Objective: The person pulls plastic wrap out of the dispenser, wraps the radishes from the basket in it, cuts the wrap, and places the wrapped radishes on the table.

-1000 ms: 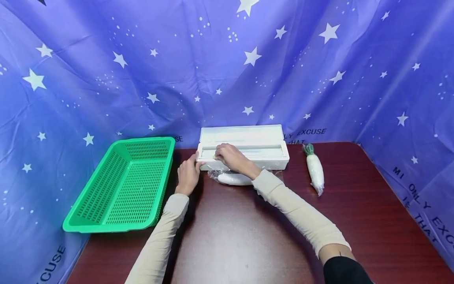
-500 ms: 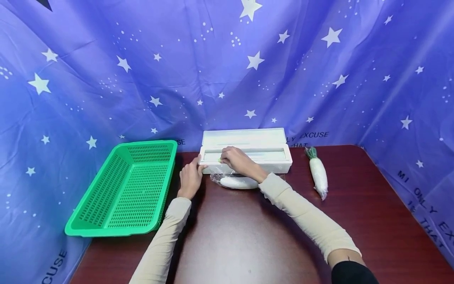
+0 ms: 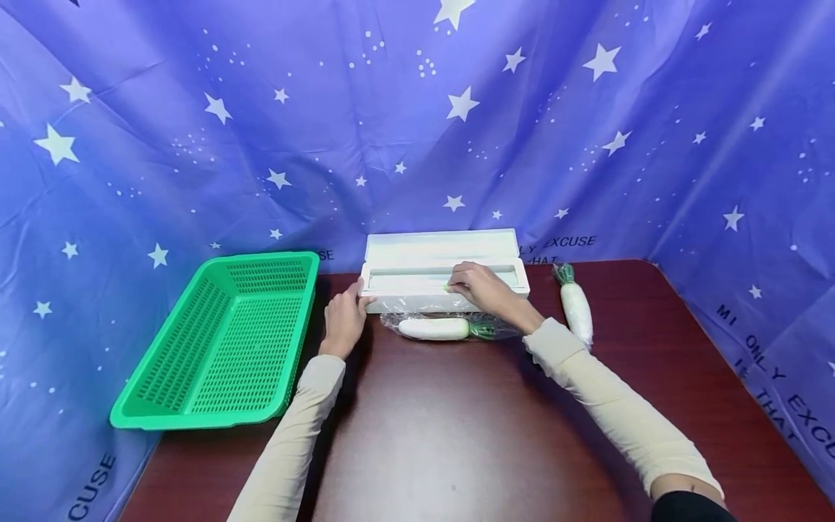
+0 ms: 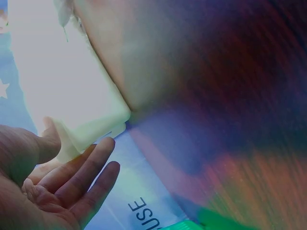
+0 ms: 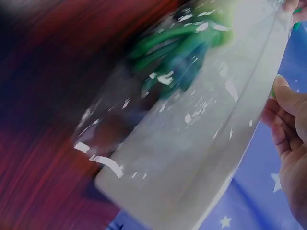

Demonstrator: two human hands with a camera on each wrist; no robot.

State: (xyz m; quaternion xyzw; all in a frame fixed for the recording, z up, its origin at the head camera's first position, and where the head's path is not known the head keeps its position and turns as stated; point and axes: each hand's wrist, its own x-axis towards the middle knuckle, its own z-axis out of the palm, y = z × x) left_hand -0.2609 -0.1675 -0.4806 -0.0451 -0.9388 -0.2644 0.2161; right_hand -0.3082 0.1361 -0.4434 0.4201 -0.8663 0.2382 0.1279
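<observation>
A long white cling film dispenser box (image 3: pixel 385 305) stands at the table's back with its lid (image 3: pixel 440 248) up. My left hand (image 3: pixel 344 322) holds its left end, thumb at the front and fingers round the end face. At the front rim, right of the middle, my right hand (image 3: pixel 485 288) pinches a small green slide cutter (image 5: pixel 272 92), mostly hidden by the fingertips. Along the box's front lies a white radish (image 3: pixel 432 329) with green stalks, under clear film (image 5: pixel 192 112) that reaches up to the box front.
To the left stands a green perforated basket (image 3: pixel 251 348) with nothing in it. A second film-wrapped radish (image 3: pixel 575 308) lies to the right, its lower end beside my right sleeve. A starry blue curtain (image 3: pixel 417 145) surrounds the table (image 3: pixel 417 435).
My right hand has slid from near the box's left end to right of its middle, with the green cutter. The radish's stalks now show. My left hand stays on the box.
</observation>
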